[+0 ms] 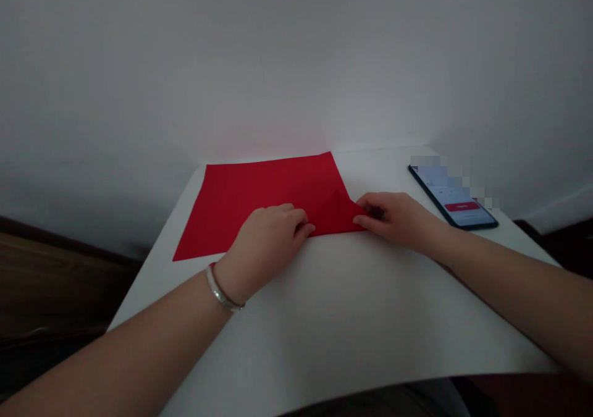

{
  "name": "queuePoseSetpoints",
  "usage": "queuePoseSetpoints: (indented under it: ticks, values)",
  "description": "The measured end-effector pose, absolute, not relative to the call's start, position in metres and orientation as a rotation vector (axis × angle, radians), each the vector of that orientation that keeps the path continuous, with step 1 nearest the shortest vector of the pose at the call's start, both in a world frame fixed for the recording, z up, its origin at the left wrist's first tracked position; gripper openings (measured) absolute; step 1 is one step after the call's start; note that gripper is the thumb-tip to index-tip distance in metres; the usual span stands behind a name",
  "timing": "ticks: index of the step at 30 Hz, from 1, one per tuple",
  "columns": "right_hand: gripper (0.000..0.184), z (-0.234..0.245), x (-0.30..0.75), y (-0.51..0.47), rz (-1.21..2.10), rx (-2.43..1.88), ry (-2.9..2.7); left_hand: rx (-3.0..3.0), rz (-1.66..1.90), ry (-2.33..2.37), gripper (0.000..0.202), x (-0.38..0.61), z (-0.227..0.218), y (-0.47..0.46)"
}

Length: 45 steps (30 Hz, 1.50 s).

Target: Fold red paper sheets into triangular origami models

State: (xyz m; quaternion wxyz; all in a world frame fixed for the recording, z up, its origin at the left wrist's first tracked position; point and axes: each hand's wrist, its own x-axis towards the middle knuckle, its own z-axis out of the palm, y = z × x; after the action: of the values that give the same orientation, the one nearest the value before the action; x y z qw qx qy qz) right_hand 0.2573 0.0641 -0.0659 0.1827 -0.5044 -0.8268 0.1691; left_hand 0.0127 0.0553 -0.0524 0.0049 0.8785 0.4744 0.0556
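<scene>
In the head view, a red sheet point(269, 185) lies flat for the most part on the white tabletop point(324, 318), its far side close to the tabletop's far edge and its far left corner near the tabletop's far left corner. The right hand point(393, 218) has its grip narrowed on the sheet's near right corner, thumb and fingers pinching it; beside them the red surface shows a darker, angular patch. The left hand point(269, 244) lies over the sheet's near side with fingers bent; whether its grip pinches the sheet or only presses on it, I cannot tell. A silver-coloured bracelet point(222, 290) circles the left wrist. A phone point(456, 197) with a lit screen, partly pixelated, lies aslant by the tabletop's right edge, towards the far right corner, just beyond the right wrist. A pale wall point(278, 65) stands behind the far edge.
</scene>
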Motion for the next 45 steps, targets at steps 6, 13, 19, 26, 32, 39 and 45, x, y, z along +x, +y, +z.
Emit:
queuePoseSetpoints:
  ticks: [6, 13, 19, 26, 32, 39, 45]
  values:
    - [0.02, -0.066, 0.268, 0.069, 0.595, -1.442, -2.406, 2.734, 0.169, 1.48, 0.028, 0.013, -0.051, 0.054]
    - [0.016, -0.067, 0.26, 0.067, 0.792, -1.323, -2.394, 2.716, 0.31, 1.302, 0.019, 0.014, -0.057, 0.056]
    - [0.025, -0.063, 0.246, 0.063, 0.757, -1.305, -2.42, 2.636, 0.361, 1.243, 0.024, 0.014, -0.06, 0.058]
    - [0.03, -0.064, 0.245, 0.066, 0.82, -1.592, -2.323, 2.444, 0.396, 1.331, 0.023, 0.012, -0.058, 0.062]
    - [0.039, -0.063, 0.243, 0.068, 0.644, -1.712, -2.358, 2.41, 0.293, 1.417, 0.021, 0.007, -0.058, 0.067]
    - [0.044, -0.063, 0.243, 0.073, 0.457, -1.789, -2.39, 2.701, 0.159, 1.505, 0.033, 0.012, -0.062, 0.064]
    - [0.039, -0.064, 0.243, 0.073, 0.425, -1.749, -2.431, 2.939, 0.095, 1.534, 0.035, 0.014, -0.062, 0.06]
